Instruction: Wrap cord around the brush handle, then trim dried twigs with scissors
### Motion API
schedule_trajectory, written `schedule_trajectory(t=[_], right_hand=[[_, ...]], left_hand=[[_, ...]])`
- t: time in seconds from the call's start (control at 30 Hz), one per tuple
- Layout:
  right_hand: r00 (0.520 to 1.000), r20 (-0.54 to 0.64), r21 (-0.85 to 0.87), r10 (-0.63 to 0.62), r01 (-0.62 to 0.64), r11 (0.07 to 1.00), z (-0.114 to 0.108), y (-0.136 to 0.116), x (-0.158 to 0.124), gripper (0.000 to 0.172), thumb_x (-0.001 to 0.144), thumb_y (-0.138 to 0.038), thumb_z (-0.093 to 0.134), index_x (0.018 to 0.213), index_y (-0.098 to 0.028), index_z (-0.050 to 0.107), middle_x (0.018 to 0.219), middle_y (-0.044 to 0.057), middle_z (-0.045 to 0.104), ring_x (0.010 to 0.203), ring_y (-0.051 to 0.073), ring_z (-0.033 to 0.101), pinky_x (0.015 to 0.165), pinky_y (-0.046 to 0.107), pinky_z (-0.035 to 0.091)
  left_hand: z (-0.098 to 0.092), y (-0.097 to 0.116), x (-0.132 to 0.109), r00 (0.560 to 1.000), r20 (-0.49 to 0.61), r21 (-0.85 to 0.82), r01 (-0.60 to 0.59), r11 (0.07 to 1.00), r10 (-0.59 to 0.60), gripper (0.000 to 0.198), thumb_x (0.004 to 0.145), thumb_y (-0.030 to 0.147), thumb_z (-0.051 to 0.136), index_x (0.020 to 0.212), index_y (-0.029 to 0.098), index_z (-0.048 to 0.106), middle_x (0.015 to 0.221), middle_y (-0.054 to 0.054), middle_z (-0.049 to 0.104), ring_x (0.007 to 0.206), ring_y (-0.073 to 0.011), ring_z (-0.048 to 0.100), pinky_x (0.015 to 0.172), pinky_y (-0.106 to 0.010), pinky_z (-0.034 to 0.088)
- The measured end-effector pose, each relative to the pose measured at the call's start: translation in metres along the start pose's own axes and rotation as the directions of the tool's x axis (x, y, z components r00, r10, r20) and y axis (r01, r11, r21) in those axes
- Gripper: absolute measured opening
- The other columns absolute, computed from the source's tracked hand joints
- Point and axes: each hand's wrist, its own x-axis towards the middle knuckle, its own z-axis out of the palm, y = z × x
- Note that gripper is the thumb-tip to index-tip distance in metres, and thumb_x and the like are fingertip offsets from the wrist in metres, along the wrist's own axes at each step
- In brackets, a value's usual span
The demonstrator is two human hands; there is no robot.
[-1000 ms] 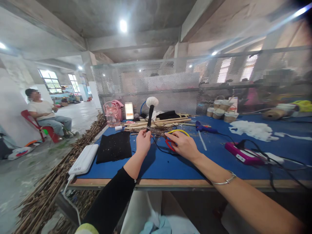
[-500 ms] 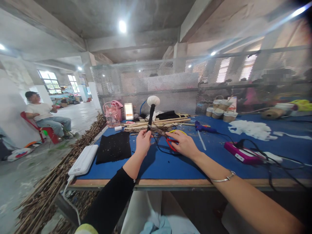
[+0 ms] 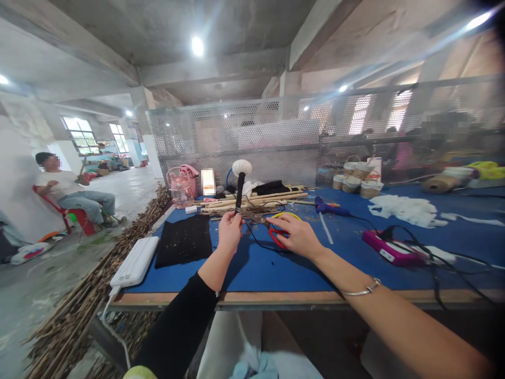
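My left hand (image 3: pixel 230 231) is closed round the base of an upright black stick with a white fluffy head (image 3: pixel 241 169), held over the blue table (image 3: pixel 276 266). My right hand (image 3: pixel 298 235) grips scissors with red and yellow handles (image 3: pixel 276 227). Their blades (image 3: pixel 252 216) point left and meet the stick's foot just above my left fingers. A thin black cord loops below the scissors.
A black cloth (image 3: pixel 184 240) and a white power bank (image 3: pixel 134 260) lie to the left. Wooden sticks (image 3: pixel 252 200), a blue glue gun (image 3: pixel 329 207), a pink device with cables (image 3: pixel 390 251) and white fluff (image 3: pixel 406 210) lie behind and right. A person sits on a red chair (image 3: pixel 67 195) at far left.
The stick has tipped slightly left and its white head sits a little lower. Both hands and the scissors stay in nearly the same place.
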Motion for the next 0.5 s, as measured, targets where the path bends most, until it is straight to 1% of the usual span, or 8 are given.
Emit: schedule_trajectory(t=[0.1,0.27,0.5], right_hand=[[0.999,0.027,-0.04,-0.023,0.024,0.999,-0.0007,-0.0025,0.0003,0.045,0.074,-0.015,0.051,0.117,-0.023,0.057,0.103,0.005,0.06,0.095,0.018,0.056,0.077,0.028,0.048],[0.999,0.035,-0.055,-0.006,0.008,0.998,0.0005,0.0008,0.0007,0.044,0.075,-0.016,0.052,0.118,-0.023,0.056,0.103,0.006,0.06,0.094,0.018,0.056,0.077,0.028,0.048],[1.0,0.02,-0.052,0.022,-0.021,0.998,0.0016,0.0039,0.0002,0.044,0.074,-0.015,0.052,0.117,-0.023,0.057,0.105,0.005,0.06,0.096,0.019,0.056,0.078,0.028,0.048]], left_hand=[[0.0,-0.0008,0.0001,1.0,0.018,0.007,0.001,1.0,-0.001,0.018,0.077,0.027,0.055,0.088,0.014,0.049,0.055,0.004,0.05,0.037,-0.002,0.028,0.036,-0.015,0.017],[0.0004,-0.0022,-0.0006,1.0,0.028,0.025,-0.01,1.0,0.009,0.021,0.077,0.029,0.056,0.09,0.014,0.05,0.057,0.004,0.051,0.038,-0.0021,0.03,0.037,-0.015,0.018],[-0.0001,-0.0048,0.0,0.999,0.035,0.051,-0.038,0.998,0.037,0.017,0.078,0.027,0.054,0.089,0.015,0.051,0.056,0.004,0.051,0.038,-0.0023,0.031,0.035,-0.014,0.019]])
